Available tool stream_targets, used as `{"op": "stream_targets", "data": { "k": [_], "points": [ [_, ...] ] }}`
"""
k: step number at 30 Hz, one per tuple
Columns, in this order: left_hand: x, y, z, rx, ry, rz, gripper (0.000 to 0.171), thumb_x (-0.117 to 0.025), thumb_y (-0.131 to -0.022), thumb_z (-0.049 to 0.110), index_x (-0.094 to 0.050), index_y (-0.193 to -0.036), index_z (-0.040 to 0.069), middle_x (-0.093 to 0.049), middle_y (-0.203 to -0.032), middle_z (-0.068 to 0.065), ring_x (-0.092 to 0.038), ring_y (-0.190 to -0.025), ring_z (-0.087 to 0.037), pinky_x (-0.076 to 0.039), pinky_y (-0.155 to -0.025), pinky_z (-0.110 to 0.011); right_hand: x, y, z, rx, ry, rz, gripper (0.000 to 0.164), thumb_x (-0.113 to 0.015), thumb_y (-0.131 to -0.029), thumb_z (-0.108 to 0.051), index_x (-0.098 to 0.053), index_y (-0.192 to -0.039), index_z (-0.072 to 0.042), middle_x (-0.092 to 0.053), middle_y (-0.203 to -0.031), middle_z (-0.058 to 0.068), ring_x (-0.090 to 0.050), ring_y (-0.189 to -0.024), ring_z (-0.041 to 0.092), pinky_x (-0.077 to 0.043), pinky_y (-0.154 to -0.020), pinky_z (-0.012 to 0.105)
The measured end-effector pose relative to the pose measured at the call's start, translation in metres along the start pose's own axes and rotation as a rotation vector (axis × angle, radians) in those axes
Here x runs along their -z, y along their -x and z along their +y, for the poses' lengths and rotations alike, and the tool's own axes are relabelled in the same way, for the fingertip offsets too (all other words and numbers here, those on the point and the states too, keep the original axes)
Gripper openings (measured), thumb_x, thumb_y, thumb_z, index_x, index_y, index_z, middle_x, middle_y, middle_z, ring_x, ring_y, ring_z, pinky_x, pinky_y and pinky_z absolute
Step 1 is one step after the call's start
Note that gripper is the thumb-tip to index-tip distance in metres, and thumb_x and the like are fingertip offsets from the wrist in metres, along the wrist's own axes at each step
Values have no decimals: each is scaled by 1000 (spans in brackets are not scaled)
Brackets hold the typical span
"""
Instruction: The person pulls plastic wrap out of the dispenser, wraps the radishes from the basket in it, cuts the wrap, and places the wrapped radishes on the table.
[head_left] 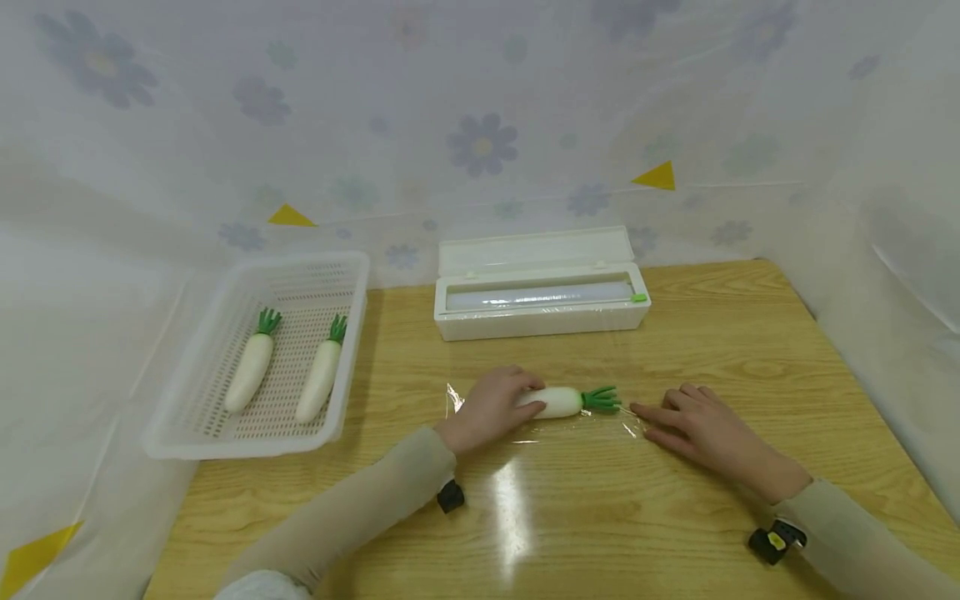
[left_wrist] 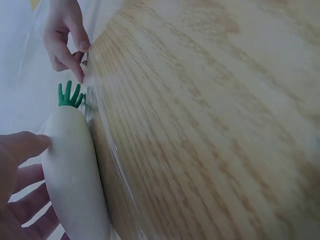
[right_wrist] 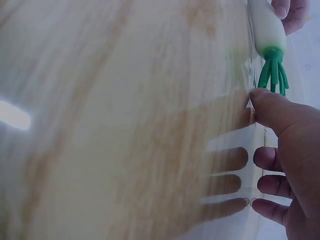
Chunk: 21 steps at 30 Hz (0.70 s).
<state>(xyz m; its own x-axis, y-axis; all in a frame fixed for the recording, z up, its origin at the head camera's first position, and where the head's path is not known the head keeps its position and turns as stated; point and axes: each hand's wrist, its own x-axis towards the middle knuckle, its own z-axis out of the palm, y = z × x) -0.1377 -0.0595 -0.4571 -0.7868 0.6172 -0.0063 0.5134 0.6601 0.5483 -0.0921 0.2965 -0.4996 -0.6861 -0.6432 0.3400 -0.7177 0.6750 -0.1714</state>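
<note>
A white radish [head_left: 561, 402] with short green leaf stalks [head_left: 600, 399] lies sideways on a sheet of clear plastic wrap [head_left: 525, 440] on the wooden table. My left hand [head_left: 491, 406] grips the radish's body, thumb on the near side and fingers across the far side. Just beyond the stalk tips is my right hand [head_left: 708, 435], its forefinger and thumb apart at the right end of the wrap. In the right wrist view the right thumb [right_wrist: 272, 110] touches the wrap beside the stalks, with other fingertips low at the tabletop. The wrap's exact outline is hard to see.
A white plastic basket [head_left: 247, 446] at the left holds two more radishes [head_left: 251, 372]. Behind my hands stands a white wrap dispenser [head_left: 543, 323], lid raised, with a film roll [head_left: 540, 295] inside and a green slider [head_left: 638, 297]. Flower-patterned sheeting [head_left: 480, 100] surrounds the table.
</note>
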Motion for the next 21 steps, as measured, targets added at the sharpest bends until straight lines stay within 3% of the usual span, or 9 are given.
{"op": "stream_targets", "data": {
  "k": [5, 8, 15, 21],
  "points": [
    [-2, 1, -4, -4, -107, 9, 49, -81, -93, 33, -68, -135, 11, -68, -130, -7, -61, -120, -26, -46, -109, -44, -2, 1, 1, 2, -2, 3, 47, -85, -84, -22, -75, -130, -17, -56, -86, -14, -43, -80, 4, -38, -71, 33],
    [-3, 1, -6, 0, -132, 12, 52, -81, -92, 31, -66, -138, 12, -67, -132, -8, -59, -123, -28, -46, -108, -48, -2, 1, 1, -4, -1, 0, 46, -85, -84, -22, -76, -129, -17, -57, -87, -13, -45, -81, 5, -39, -72, 34],
    [-6, -1, -9, 52, -88, 21, 51, -79, -94, 31, -62, -139, 13, -67, -137, -5, -61, -124, -26, -47, -107, -47, -1, -2, 0, -19, 5, -9, 46, -84, -86, -23, -74, -130, -14, -60, -91, -10, -52, -86, 11, -45, -77, 40],
    [-8, -1, -11, 53, -77, 30, 47, -79, -94, 30, -63, -136, 14, -68, -134, -6, -62, -121, -27, -47, -106, -47, 2, -3, -3, -36, 6, -19, 54, -85, -83, -24, -69, -132, -8, -66, -97, -4, -59, -91, 19, -49, -83, 46]
  ]
}}
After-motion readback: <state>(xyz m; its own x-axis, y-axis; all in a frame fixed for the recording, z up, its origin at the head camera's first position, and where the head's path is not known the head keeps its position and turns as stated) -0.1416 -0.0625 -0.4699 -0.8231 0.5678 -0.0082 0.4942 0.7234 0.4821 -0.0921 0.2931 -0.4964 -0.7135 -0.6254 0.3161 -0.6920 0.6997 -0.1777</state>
